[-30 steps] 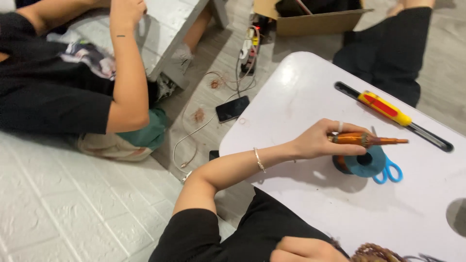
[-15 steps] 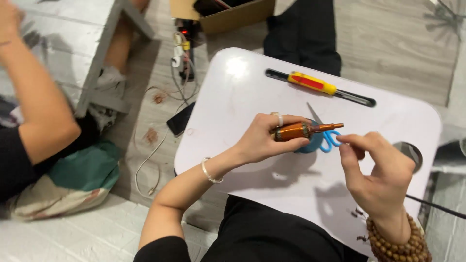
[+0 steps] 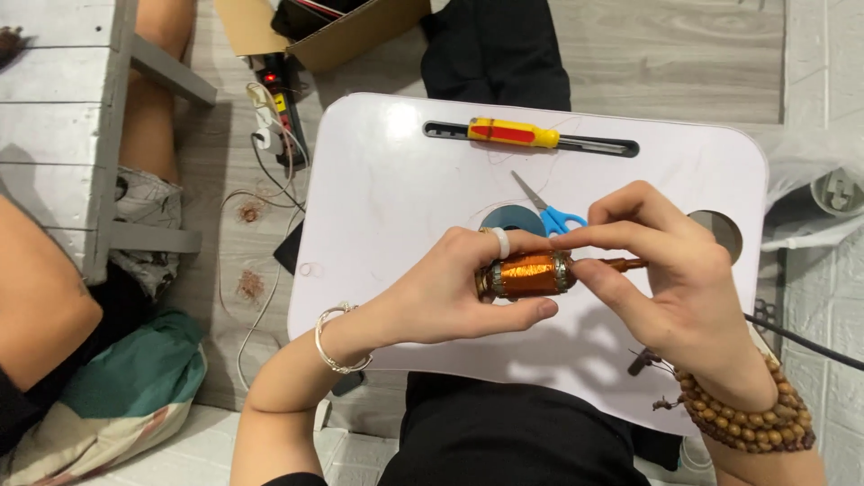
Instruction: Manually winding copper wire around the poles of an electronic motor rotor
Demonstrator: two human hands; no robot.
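White tabletop [image 3: 387, 180] fills frame centre. Left hand [image 3: 450, 292] mid-frame, fingers wrapped around copper-wound motor rotor [image 3: 526, 274] held above tabletop. Right hand [image 3: 670, 279], absent a second ago, now joined at rotor's right end, fingertips pressed together pinching near shaft: two-handed work on winding looks begun. Yellow-red screwdriver [image 3: 508, 133] upper centre. Blue-handled scissors [image 3: 549, 211] just behind hands.

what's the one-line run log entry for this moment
left hand: grips copper-wound motor rotor | right hand: fingertips pinch at rotor's shaft end | white lap table: yellow-handled screwdriver, blue-handled scissors
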